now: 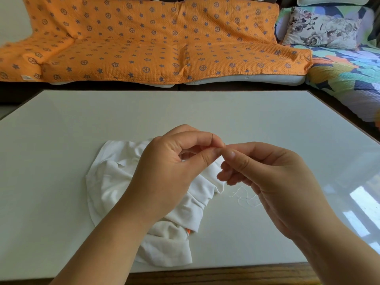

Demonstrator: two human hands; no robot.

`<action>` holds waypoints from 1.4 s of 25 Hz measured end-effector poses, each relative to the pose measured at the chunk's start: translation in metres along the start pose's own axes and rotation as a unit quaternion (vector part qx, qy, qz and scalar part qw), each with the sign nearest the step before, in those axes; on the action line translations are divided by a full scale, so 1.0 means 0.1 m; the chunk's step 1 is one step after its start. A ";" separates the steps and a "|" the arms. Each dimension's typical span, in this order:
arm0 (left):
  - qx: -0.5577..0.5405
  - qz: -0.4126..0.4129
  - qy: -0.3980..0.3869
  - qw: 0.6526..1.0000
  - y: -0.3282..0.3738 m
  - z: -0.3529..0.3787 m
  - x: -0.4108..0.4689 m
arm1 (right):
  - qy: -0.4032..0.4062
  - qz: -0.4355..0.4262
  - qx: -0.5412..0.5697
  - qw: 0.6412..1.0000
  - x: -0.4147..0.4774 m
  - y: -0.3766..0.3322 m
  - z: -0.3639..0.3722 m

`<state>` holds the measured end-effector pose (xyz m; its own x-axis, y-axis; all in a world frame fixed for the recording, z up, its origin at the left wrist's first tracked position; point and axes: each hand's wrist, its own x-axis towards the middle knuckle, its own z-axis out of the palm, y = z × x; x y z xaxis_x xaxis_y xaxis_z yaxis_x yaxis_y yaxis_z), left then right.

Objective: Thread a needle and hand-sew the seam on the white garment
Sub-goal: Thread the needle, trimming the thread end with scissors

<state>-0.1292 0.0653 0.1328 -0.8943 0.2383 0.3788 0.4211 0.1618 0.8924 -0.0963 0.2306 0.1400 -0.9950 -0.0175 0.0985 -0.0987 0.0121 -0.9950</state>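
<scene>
Left grip: thumb and forefinger of my left hand [164,167] are pressed together on the needle [212,137]. Only a thin dark sliver of it shows across the forefinger.
Right grip: my right hand [273,177] pinches thumb to forefinger, tips touching the left hand's tips. The strand between the pads is too fine to make out.
Thread: the thread [244,197] is fine and white, lying in loose kinks on the worktop just under my right hand.
Hand pose: both hands are raised over the cloth, forearms coming in from the near edge and converging. The spare fingers are curled loosely beneath.
Garment: the white garment [111,182] is soft, smooth cloth, crumpled into rounded folds. It lies on the worktop below my hands and to their left, with a small orange patch showing in a lower fold.
Worktop: the worktop [185,108] is flat, matt white and rectangular, with window glare at its right side and a wooden edge [226,274] nearest me.
Room: beyond is a sofa under an orange quilted cover [144,42] printed with blue-grey stars and wheels. To the right are a floral cushion [322,29] and a bright patchwork quilt [345,75].
</scene>
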 end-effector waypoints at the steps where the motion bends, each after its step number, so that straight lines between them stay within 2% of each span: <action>1: -0.014 -0.011 0.003 1.000 0.01 0.01 0.00 | 0.002 0.002 0.003 1.000 0.00 0.00 0.00; 8: -0.127 -0.102 0.003 0.987 0.08 0.04 -0.04 | 0.064 -0.025 -0.030 0.997 0.00 0.00 0.01; 14: -0.235 -0.142 -0.007 0.962 0.11 0.11 -0.04 | 0.098 -0.056 -0.025 0.993 -0.01 -0.02 0.01; 24: -0.265 -0.181 -0.017 0.947 0.11 0.17 -0.06 | 0.130 -0.096 -0.033 0.986 -0.06 -0.03 0.05; 35: -0.261 -0.156 -0.031 0.952 0.14 0.17 -0.07 | 0.144 -0.117 -0.061 0.981 -0.11 -0.10 0.11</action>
<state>-0.1147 0.0824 0.1385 -0.9462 0.3150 0.0740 -0.0108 -0.2595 0.9657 -0.0839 0.2201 0.1483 -0.9069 0.2479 0.3408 -0.3082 0.1613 -0.9375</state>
